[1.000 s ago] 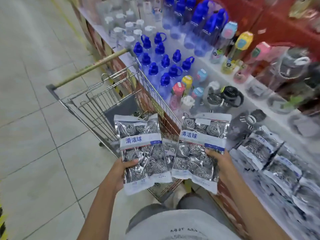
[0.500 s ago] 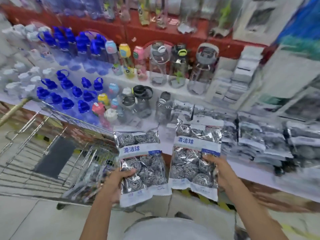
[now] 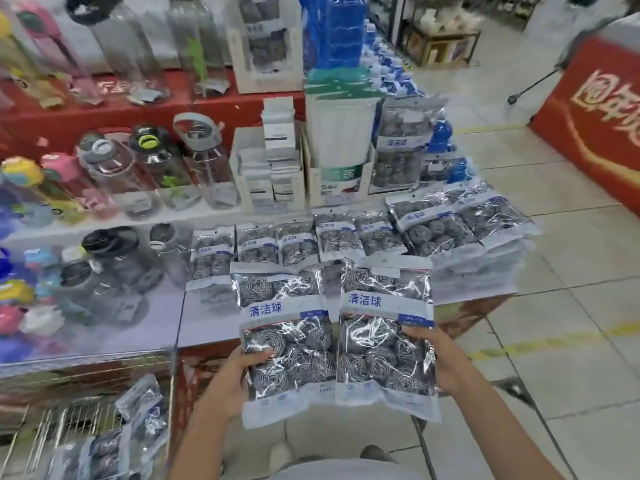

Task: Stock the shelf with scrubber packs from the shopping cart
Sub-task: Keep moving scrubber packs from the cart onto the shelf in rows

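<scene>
Left hand [image 3: 239, 379] gripping one scrubber pack [image 3: 285, 344] by its lower left edge, thumb curled over the front; right hand [image 3: 438, 362] gripping a second scrubber pack [image 3: 386, 334] by its lower right edge in like manner. Both packs held upright, side by side and touching, in front of the shelf edge and not yet set down. Shopping cart [image 3: 45, 431] at lower left, with several more packs [image 3: 138, 410] lying inside: unloading judged incomplete. On the shelf [image 3: 204, 317], a row of packs [image 3: 301, 242] standing behind the held pair, and flat stacks [image 3: 460, 226] at the right end: stocking judged partly done, bare shelf surface remaining at front left. Water bottles [image 3: 145, 168] on tiers to the left, white boxes [image 3: 273, 157] further back. Pale tiled floor [image 3: 554, 306] beyond, red banner [image 3: 595, 112] at far right.
</scene>
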`<state>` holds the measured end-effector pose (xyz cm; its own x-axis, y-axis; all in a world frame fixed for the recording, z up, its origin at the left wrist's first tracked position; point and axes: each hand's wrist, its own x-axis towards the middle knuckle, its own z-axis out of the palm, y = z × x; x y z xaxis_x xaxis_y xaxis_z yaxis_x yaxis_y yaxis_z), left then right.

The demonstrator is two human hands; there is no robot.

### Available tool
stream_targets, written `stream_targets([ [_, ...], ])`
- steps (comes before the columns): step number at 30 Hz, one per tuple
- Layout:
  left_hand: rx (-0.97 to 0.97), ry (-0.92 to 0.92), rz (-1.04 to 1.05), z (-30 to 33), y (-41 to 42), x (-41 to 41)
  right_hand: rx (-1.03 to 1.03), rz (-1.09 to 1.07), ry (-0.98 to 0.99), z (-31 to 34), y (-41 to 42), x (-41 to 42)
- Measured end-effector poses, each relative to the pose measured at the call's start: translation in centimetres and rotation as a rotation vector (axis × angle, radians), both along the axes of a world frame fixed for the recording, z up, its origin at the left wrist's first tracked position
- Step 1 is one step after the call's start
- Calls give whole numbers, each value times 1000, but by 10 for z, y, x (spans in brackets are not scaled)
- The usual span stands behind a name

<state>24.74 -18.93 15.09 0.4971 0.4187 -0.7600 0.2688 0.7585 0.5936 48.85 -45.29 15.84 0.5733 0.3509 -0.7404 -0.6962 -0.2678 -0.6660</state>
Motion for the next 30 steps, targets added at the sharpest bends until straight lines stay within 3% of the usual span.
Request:
stream_targets([
  [8, -19, -79, -100, -4, -68, 112, 62, -94, -122, -27, -115, 89],
  [18, 12, -118, -188, -29, -96, 238, 72, -161, -200, -7, -162, 205],
  [23, -28, -147, -172, -31, -100, 311, 100, -115, -233, -65, -197, 310],
  [26, 3, -146, -173, -43, -94, 354, 27, -66, -239, -5, -167, 336],
  [30, 51, -115, -161, -48, -90, 413, -15, -77, -300, 12, -149, 397],
])
